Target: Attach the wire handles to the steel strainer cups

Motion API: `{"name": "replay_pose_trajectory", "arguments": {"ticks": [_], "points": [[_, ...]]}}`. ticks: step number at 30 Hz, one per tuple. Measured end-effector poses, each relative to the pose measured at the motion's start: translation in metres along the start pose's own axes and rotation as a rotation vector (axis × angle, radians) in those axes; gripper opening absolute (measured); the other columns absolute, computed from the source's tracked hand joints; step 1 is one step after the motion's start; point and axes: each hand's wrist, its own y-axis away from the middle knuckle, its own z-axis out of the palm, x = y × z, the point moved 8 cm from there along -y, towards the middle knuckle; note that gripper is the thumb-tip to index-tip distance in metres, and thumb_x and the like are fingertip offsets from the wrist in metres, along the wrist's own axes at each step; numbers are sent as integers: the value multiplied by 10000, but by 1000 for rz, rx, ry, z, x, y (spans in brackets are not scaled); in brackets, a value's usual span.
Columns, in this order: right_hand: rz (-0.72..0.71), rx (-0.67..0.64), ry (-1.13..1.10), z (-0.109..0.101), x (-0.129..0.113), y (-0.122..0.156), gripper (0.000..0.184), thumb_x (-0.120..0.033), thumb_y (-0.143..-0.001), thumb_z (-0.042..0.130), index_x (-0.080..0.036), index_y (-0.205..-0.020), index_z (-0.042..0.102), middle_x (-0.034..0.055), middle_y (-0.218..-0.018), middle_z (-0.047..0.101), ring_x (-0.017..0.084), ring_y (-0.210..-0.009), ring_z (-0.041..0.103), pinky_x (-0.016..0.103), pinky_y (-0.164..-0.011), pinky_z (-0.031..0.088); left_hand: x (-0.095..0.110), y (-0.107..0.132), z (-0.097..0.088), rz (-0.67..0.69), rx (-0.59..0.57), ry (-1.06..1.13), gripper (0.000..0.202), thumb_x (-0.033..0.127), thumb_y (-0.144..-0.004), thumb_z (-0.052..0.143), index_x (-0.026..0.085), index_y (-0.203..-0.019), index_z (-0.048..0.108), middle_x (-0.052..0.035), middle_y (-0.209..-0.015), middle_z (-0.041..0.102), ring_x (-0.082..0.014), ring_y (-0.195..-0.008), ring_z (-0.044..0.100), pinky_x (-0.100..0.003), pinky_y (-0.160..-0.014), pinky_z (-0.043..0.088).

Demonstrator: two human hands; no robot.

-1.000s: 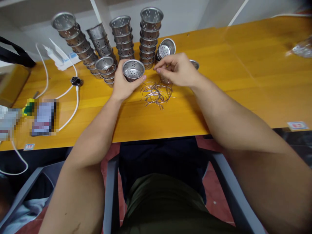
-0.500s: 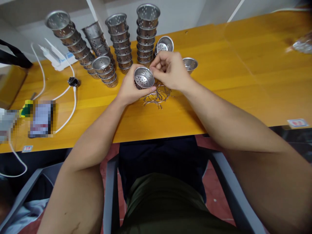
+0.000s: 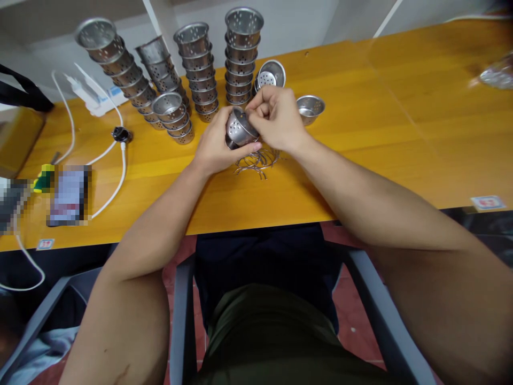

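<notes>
In my left hand (image 3: 214,141) is a perforated metal cup (image 3: 239,129), tilted with its mouth toward the right. My right hand (image 3: 276,115) pinches at the cup's rim, thumb and forefinger closed together; whatever they hold is too small or hidden to name. Beneath both hands a loose heap of thin curved wires (image 3: 258,163) lies on the table. Just right of my right hand a shallow metal cup (image 3: 310,109) stands upright. Behind it another perforated cup (image 3: 271,75) lies on its side, mouth facing me.
Tall stacks of perforated cups (image 3: 242,59) and a short stack (image 3: 172,115) line the back left of the yellow table (image 3: 401,155). A white power strip (image 3: 102,99), cables and a blurred-out flat object (image 3: 68,195) lie left. A crumpled clear plastic (image 3: 499,75) sits far right.
The cup in my left hand has turned, its mouth swinging from facing me toward the right. My right hand stays at its rim, shifted slightly left.
</notes>
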Motion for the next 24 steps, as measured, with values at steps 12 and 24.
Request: {"name": "replay_pose_trajectory", "arguments": {"ticks": [12,24], "points": [[46,-84,-287,-7,-11,6,425,-699,-1080,941,-363,-1218,721,-8,-800,669,310,-748,688,464,-697,588,-5,1,0,48,48,81,1086,1188,-848,983,296,-1446,819,-73,-1195,816,-403,-1127,888,-695,-1254,733],[-63,-321,-508,-4,-32,15,869,-1005,-860,1130,-321,-1070,635,-9,-909,750,242,-788,686,448,-821,628,-21,-1,-10,-50,61,117,1044,1247,-918,834,264,-1271,834,-69,-1076,800,-354,-1006,854,-685,-1202,756]]}}
